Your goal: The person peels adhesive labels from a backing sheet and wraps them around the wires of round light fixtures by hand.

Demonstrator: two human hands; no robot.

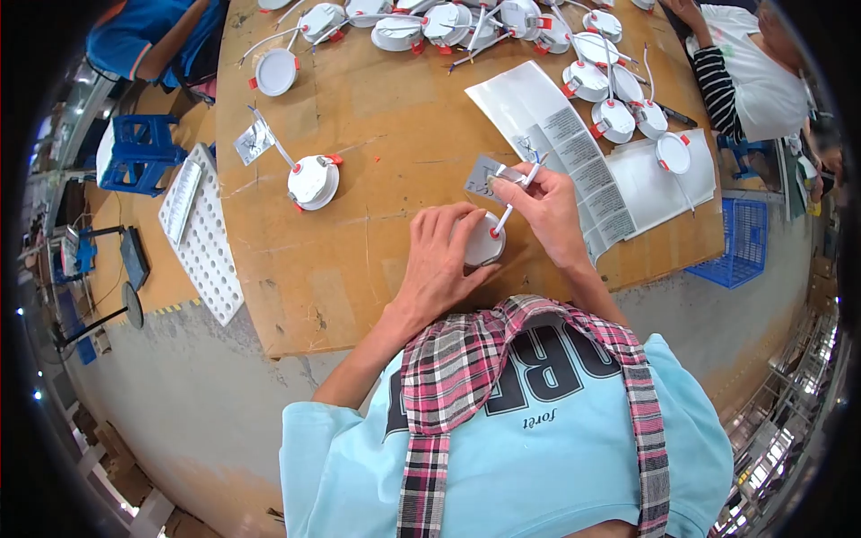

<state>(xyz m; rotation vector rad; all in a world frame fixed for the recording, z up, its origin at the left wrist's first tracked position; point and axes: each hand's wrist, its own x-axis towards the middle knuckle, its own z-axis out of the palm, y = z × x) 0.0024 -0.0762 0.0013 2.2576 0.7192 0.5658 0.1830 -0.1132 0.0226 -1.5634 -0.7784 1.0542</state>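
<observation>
My left hand (439, 255) is closed round the rim of a round white downlight (482, 242) just above the table. A white cable (505, 219) rises from the red grommet on its back. My right hand (549, 213) pinches a silver label (485, 176) with dark print close to the cable's upper end. Whether its fingers also grip the cable is hard to make out. Beyond my left hand lies another downlight (312, 183) with red clips, a silver label (255, 142) hanging on its cable.
Several more downlights (446, 24) crowd the far side of the table (377, 117). Printed label sheets (574, 148) lie to the right, with a black marker (679, 117) near them. Co-workers sit at both far corners. A blue basket (731, 242) stands on the floor at right.
</observation>
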